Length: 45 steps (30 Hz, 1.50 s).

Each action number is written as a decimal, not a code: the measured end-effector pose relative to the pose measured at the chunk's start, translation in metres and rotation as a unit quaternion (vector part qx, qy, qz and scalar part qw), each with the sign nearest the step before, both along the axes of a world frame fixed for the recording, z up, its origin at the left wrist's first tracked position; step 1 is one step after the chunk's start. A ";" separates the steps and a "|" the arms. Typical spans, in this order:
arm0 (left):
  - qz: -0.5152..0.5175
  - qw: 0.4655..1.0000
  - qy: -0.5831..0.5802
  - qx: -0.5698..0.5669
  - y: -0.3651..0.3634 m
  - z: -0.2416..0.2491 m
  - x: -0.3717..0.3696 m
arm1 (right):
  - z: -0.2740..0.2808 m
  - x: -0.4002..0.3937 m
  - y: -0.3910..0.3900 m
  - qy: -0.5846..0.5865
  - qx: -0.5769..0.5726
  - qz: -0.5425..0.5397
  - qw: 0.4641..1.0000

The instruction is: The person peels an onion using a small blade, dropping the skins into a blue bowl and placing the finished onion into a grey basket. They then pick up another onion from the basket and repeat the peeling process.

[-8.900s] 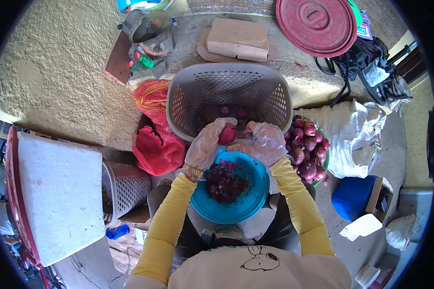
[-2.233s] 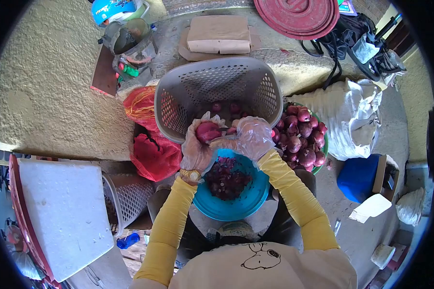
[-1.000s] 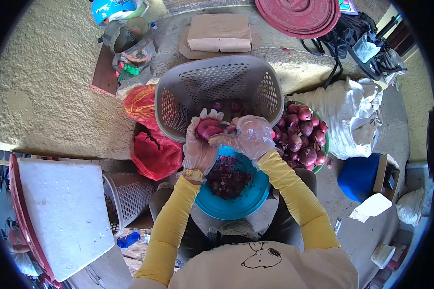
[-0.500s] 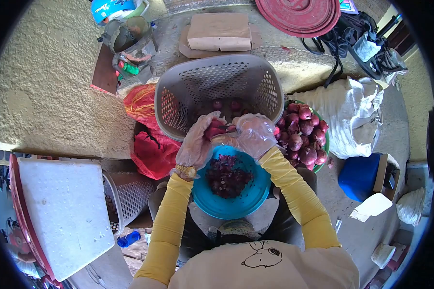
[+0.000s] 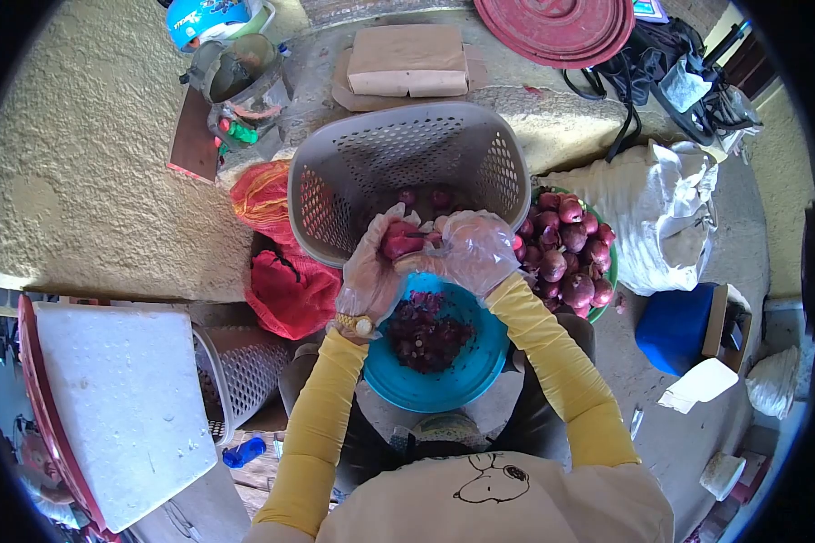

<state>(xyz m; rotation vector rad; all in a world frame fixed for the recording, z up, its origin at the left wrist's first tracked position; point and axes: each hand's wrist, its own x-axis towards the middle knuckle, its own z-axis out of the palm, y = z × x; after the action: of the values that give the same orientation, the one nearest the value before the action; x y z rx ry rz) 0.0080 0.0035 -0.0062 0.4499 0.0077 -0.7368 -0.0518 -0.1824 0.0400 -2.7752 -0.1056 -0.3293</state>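
Observation:
My left hand point(image 5: 374, 267), in a clear plastic glove, has its fingers wrapped round a red onion point(image 5: 401, 241) above the near rim of the grey basket. Close against the onion's right side is my right hand point(image 5: 482, 246), also gloved, with its fingers curled in; what they grip is hidden. Directly below both hands, a turquoise basin point(image 5: 433, 391) holds a heap of dark onion peelings point(image 5: 426, 339). Inside the grey basket point(image 5: 407, 136) a few red onions lie at the bottom.
Right of my hands, a green-rimmed container is heaped with red onions point(image 5: 566, 240). A white sack point(image 5: 661, 226) stands beyond it. Red mesh bags point(image 5: 290, 294) lie left of the basket. A white foam box lid point(image 5: 118, 398) is at far left, a blue container point(image 5: 670, 330) at right.
The onion has turned in my left hand and shows more of its smooth side. My left wrist has shifted slightly right. My right hand has barely moved.

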 end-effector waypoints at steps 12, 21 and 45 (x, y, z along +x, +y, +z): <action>-0.040 0.995 0.049 -0.082 -0.002 -0.006 0.003 | 0.008 -0.001 -0.005 -0.015 0.003 0.017 1.000; 0.009 0.995 0.095 -0.022 -0.001 -0.004 0.001 | -0.008 0.001 -0.008 0.003 0.006 0.035 0.999; 0.032 0.994 0.026 0.100 -0.001 0.005 -0.002 | -0.005 -0.001 -0.004 0.005 -0.023 0.035 0.999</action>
<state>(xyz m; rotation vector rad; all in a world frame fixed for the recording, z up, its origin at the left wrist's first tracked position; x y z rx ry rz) 0.0063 0.0025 -0.0012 0.6183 0.1460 -0.6874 -0.0528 -0.1867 0.0353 -2.8107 -0.2106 -0.2983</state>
